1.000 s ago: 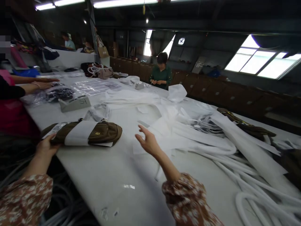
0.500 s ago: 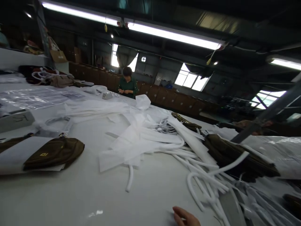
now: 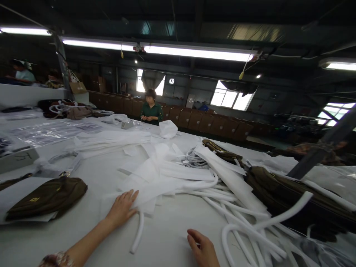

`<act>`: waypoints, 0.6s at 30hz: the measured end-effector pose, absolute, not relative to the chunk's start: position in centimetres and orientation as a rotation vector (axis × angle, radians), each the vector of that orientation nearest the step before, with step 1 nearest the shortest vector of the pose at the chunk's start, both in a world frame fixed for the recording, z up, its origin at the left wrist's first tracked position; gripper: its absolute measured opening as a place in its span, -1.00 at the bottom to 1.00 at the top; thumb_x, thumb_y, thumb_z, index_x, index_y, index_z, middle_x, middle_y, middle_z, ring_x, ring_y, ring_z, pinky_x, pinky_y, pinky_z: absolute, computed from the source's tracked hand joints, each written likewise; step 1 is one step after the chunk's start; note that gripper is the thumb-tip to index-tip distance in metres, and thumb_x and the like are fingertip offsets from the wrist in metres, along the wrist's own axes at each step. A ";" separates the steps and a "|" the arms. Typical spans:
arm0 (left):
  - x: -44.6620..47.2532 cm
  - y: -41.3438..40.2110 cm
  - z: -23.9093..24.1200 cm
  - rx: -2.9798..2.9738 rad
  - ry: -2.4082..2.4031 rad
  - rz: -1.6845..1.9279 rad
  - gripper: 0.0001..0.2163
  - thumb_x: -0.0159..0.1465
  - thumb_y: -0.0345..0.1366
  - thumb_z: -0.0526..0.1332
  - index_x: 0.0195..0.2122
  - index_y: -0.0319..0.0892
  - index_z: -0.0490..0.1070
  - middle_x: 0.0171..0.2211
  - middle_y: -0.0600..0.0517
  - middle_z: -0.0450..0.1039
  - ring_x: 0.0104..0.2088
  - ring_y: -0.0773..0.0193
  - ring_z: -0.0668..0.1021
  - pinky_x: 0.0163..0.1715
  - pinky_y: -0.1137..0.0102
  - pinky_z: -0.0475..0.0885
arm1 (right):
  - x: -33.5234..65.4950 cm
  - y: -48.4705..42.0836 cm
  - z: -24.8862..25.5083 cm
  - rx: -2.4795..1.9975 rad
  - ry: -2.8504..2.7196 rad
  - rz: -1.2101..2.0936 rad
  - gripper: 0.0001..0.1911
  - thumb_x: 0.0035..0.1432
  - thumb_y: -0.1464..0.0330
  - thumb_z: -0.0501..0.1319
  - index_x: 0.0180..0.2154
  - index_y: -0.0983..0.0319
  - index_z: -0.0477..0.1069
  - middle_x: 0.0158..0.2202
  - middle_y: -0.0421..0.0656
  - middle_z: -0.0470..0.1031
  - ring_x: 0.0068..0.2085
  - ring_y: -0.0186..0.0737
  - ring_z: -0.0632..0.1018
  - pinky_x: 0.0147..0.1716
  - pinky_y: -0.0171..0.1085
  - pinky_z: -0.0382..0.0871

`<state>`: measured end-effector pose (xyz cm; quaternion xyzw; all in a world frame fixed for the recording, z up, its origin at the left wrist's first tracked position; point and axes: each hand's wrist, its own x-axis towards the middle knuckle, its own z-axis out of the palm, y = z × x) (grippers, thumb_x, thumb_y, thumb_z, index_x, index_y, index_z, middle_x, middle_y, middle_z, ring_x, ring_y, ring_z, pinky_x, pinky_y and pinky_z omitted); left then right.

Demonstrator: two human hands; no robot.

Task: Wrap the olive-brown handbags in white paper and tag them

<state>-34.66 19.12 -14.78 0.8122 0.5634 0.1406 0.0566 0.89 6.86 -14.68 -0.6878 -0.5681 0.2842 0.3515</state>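
My left hand (image 3: pixel 121 208) lies flat with fingers stretched out on the near edge of a heap of white fabric sheets (image 3: pixel 164 174) on the white table (image 3: pixel 83 237). A white foam tube (image 3: pixel 138 233) runs just under its fingers. My right hand (image 3: pixel 202 249) rests low on the bare tabletop near the bottom edge, fingers loosely curled, holding nothing that I can see. An olive-brown bag (image 3: pixel 46 197) wrapped in white paper lies to the left of my left hand.
Several white foam tubes (image 3: pixel 250 230) tangle at the right beside more olive bags (image 3: pixel 280 193). Clear plastic sheets (image 3: pixel 52 129) and a grey box (image 3: pixel 18 160) lie at the left. A person in green (image 3: pixel 151 111) stands at the table's far side.
The view has swung back a little to the left. My left hand has come in and landed on the white sheets. My right hand has moved further into view at the bottom.
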 end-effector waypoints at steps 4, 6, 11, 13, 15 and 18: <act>-32.6 20.7 -15.2 2.489 1.707 0.312 -0.71 0.30 -0.38 0.03 -0.03 -0.09 0.44 -0.01 -0.06 0.44 -0.01 0.11 0.45 0.02 0.22 0.34 | 1.4 9.8 -16.1 -1.744 -1.360 0.841 -0.46 -0.02 -0.02 0.14 -0.20 0.24 0.55 -0.16 -0.03 0.59 -0.10 -0.02 0.57 -0.15 -0.22 0.44; -32.9 20.6 -15.5 2.494 1.715 0.314 -0.70 0.30 -0.43 -0.02 -0.09 -0.12 0.47 -0.08 -0.05 0.48 -0.06 0.13 0.47 0.00 0.23 0.38 | 0.5 11.6 -15.9 -1.735 -1.205 0.986 -0.42 -0.06 -0.10 0.15 -0.27 0.25 0.53 -0.26 -0.01 0.60 -0.19 -0.03 0.59 -0.24 -0.23 0.46; -32.3 17.9 -16.5 2.737 1.422 0.552 -0.38 0.11 -0.68 -0.12 0.13 -0.08 0.30 0.03 -0.03 0.43 0.00 0.22 0.48 0.04 0.29 0.42 | -5.1 16.9 -13.9 -1.579 -0.642 1.396 -0.43 -0.15 -0.09 0.29 -0.31 0.26 0.43 -0.44 -0.05 0.54 -0.44 -0.18 0.56 -0.50 -0.31 0.40; -31.3 16.2 -16.2 2.830 1.222 0.676 -0.35 0.11 -0.68 -0.11 0.19 -0.07 0.23 0.03 -0.06 0.43 -0.01 0.20 0.49 0.06 0.26 0.42 | -7.3 18.9 -13.0 -1.440 -0.565 1.421 -0.54 -0.19 0.06 0.37 -0.35 0.26 0.40 -0.48 -0.11 0.51 -0.48 -0.25 0.54 -0.52 -0.35 0.38; -29.9 14.2 -15.3 2.847 1.029 0.821 -0.43 0.19 -0.61 -0.09 0.22 -0.10 0.20 -0.03 -0.11 0.46 -0.06 0.19 0.52 0.01 0.27 0.45 | -8.5 20.4 -12.1 -1.362 -0.521 1.397 -0.66 -0.19 0.19 0.37 -0.41 0.26 0.36 -0.53 -0.18 0.46 -0.52 -0.31 0.49 -0.53 -0.37 0.36; -27.7 10.7 -13.2 2.652 0.822 0.925 -0.60 0.34 -0.40 -0.07 0.16 -0.07 0.30 -0.19 -0.10 0.53 -0.21 0.22 0.56 -0.15 0.39 0.53 | -8.6 20.8 -10.0 -1.339 -0.484 1.315 -0.79 -0.11 0.28 0.29 -0.44 0.24 0.32 -0.59 -0.26 0.40 -0.55 -0.35 0.43 -0.52 -0.37 0.36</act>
